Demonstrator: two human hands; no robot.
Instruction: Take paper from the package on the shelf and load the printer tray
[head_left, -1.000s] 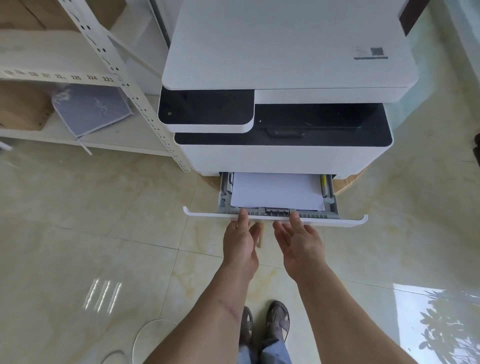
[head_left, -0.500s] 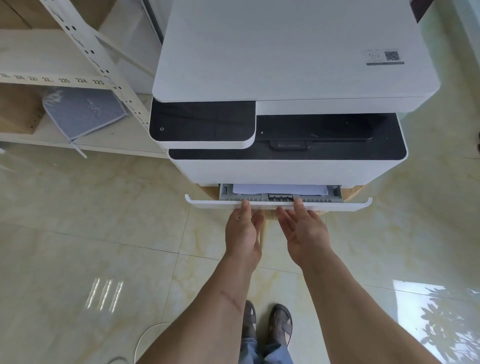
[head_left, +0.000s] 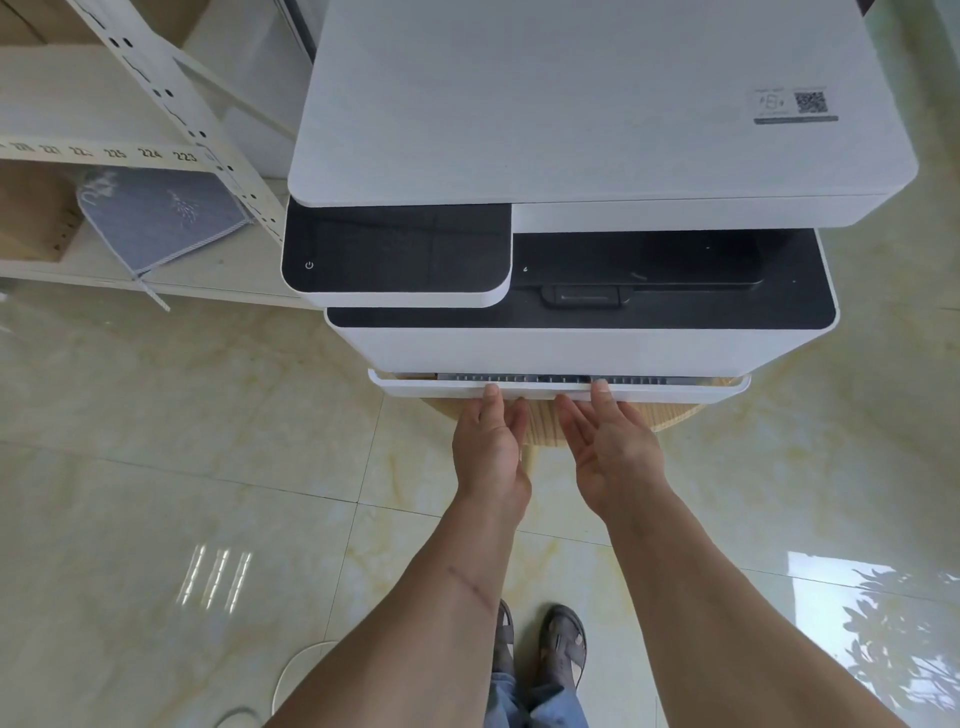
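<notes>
A white printer (head_left: 571, 130) with a dark control panel stands on a round wooden stand. Its paper tray (head_left: 685, 391) is almost fully inside the body; only a thin grey slit shows above the white front, and the paper inside is hidden. My left hand (head_left: 491, 441) and my right hand (head_left: 608, 441) lie side by side, fingers flat, with the fingertips pressed against the middle of the tray's front. Neither hand holds anything.
A white metal shelf (head_left: 171, 104) with numbered edge stands to the left, its lower board carrying a grey-blue paper package (head_left: 161, 218) and a cardboard box (head_left: 31, 213). Glossy tiled floor lies all around. My sandalled feet (head_left: 540, 644) are below.
The tray has slid from well out, with white paper showing, to nearly closed. Both hands moved forward with it, fingertips on its front.
</notes>
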